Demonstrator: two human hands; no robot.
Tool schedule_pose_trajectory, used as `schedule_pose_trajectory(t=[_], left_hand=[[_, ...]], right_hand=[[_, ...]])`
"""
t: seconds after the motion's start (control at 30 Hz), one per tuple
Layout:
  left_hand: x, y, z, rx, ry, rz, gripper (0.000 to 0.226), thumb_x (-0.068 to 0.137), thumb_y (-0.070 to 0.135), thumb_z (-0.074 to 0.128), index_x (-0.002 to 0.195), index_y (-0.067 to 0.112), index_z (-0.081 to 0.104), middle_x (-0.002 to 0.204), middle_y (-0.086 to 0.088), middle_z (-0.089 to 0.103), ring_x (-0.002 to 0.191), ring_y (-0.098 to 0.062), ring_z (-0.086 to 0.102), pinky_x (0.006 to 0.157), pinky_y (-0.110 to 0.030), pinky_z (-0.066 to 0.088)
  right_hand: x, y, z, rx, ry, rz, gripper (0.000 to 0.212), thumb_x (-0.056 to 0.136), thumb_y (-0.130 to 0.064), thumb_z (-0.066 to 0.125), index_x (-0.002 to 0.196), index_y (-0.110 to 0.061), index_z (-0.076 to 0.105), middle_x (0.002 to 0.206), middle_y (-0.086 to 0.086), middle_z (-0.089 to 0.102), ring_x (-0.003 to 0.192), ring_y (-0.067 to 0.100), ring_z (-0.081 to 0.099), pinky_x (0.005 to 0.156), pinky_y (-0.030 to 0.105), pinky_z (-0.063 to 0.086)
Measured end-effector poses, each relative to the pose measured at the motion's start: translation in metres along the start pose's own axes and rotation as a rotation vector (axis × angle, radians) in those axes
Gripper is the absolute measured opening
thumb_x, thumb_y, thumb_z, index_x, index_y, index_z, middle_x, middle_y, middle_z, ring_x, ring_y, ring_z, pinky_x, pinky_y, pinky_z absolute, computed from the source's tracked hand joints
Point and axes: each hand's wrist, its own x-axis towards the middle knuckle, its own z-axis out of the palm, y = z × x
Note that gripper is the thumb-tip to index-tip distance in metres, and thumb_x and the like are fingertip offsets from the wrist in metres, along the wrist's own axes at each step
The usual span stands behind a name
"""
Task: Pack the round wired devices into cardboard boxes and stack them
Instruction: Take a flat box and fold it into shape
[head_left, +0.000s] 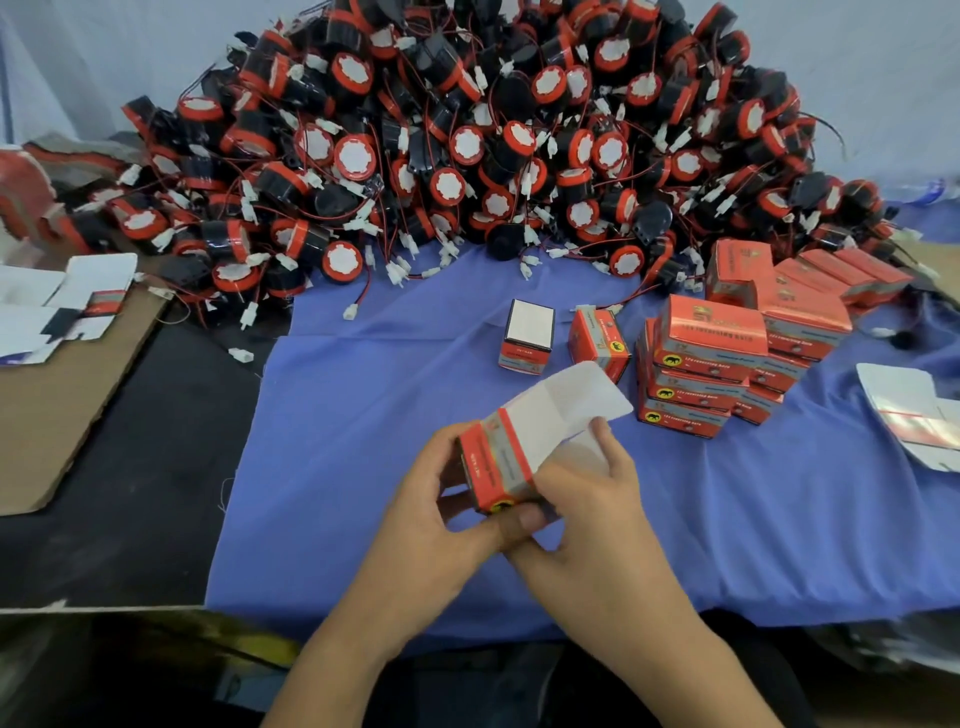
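Black round devices (467, 130) with red rims, white faces and thin wires lying heaped across the back of the bench (337, 467), closed red boxes (706, 364) sitting stacked at right, two small boxes (525, 338) standing upright mid-bench, open red box (496, 462) tilting near the front, white flap (566, 405) sticking out

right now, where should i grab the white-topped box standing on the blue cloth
Probably from above, pinching the near and far walls of the white-topped box: it stands upright with cloth free in front and behind, while a tilted orange box crowds its right side.
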Motion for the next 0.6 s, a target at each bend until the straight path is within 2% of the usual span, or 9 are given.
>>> schedule_pose_trajectory(t=[0.07,0.13,0.2,0.27,0.33,0.37,0.43,0.53,0.6], left_hand=[[0.003,-0.008,-0.004,0.003,-0.04,0.032,0.068,0.068,0.043,0.09,0.127,0.048,0.058,0.124,0.014,0.069,0.114,-0.011,0.068,0.091,-0.025,0.058],[0.005,-0.017,-0.006,0.015,-0.042,0.05,0.069,0.068,0.041,0.089,0.127,0.052,0.056,0.125,0.016,0.068,0.114,-0.01,0.068,0.089,-0.021,0.057],[0.007,-0.025,-0.008,0.0,-0.009,0.023,0.06,0.07,0.038,0.088,0.122,0.048,0.059,0.123,0.01,0.071,0.113,-0.016,0.07,0.09,-0.03,0.06],[0.009,-0.031,-0.014,0.061,0.036,-0.016,0.058,0.07,0.046,0.086,0.121,0.048,0.059,0.126,0.012,0.068,0.118,-0.014,0.066,0.097,-0.037,0.057],[0.013,-0.036,-0.023,0.346,0.084,-0.004,0.066,0.069,0.06,0.081,0.129,0.053,0.053,0.132,0.028,0.058,0.13,0.001,0.047,0.104,-0.028,0.045],[0.014,-0.038,-0.027,0.492,0.096,0.002,0.071,0.069,0.061,0.079,0.133,0.052,0.05,0.131,0.035,0.052,0.131,0.004,0.038,0.105,-0.025,0.039],[0.016,-0.036,-0.031,0.624,0.091,-0.035,0.069,0.072,0.055,0.081,0.133,0.053,0.048,0.125,0.04,0.049,0.128,-0.002,0.034,0.105,-0.031,0.037],[0.018,-0.034,-0.03,0.706,0.061,-0.057,0.053,0.072,0.051,0.078,0.118,0.056,0.053,0.113,0.038,0.058,0.122,-0.008,0.042,0.098,-0.037,0.04],[0.018,-0.034,-0.029,0.772,0.045,-0.082,0.059,0.072,0.054,0.08,0.124,0.053,0.052,0.117,0.035,0.059,0.124,-0.009,0.043,0.095,-0.036,0.037]], right_hand=[[0.0,0.004,0.002,-0.149,-0.066,-0.043,0.026,0.074,-0.016,0.063,0.089,-0.034,0.053,0.073,-0.021,0.057,0.077,0.007,0.059,0.128,0.054,0.008],[0.001,0.008,0.008,-0.275,-0.093,-0.092,0.04,0.068,-0.009,0.07,0.091,-0.035,0.052,0.081,-0.021,0.059,0.092,0.007,0.061,0.126,0.057,0.003],[0.001,0.011,0.013,-0.213,-0.063,-0.126,0.048,0.066,-0.003,0.078,0.101,-0.033,0.062,0.106,-0.019,0.064,0.116,0.008,0.057,0.126,0.054,0.013],[-0.002,0.016,0.016,0.025,0.026,-0.099,0.057,0.069,0.0,0.083,0.116,-0.029,0.067,0.126,-0.013,0.058,0.128,0.007,0.051,0.119,0.033,0.033],[-0.007,0.022,0.019,0.223,0.189,-0.015,0.054,0.073,-0.004,0.082,0.119,-0.027,0.066,0.129,-0.009,0.055,0.129,0.012,0.052,0.107,0.02,0.04],[-0.009,0.025,0.021,0.306,0.273,0.045,0.051,0.075,-0.007,0.079,0.119,-0.028,0.064,0.127,-0.009,0.055,0.129,0.016,0.054,0.105,0.021,0.042],[-0.011,0.031,0.027,0.46,0.368,0.176,0.048,0.079,-0.013,0.076,0.121,-0.03,0.06,0.126,-0.009,0.055,0.127,0.022,0.055,0.103,0.03,0.048],[-0.009,0.034,0.035,0.608,0.284,0.317,0.051,0.085,-0.018,0.08,0.127,-0.034,0.056,0.129,-0.01,0.056,0.122,0.018,0.059,0.094,0.031,0.055],[-0.006,0.035,0.039,0.647,0.219,0.353,0.05,0.09,-0.013,0.078,0.128,-0.035,0.057,0.123,-0.016,0.061,0.115,0.012,0.064,0.084,0.027,0.058]])
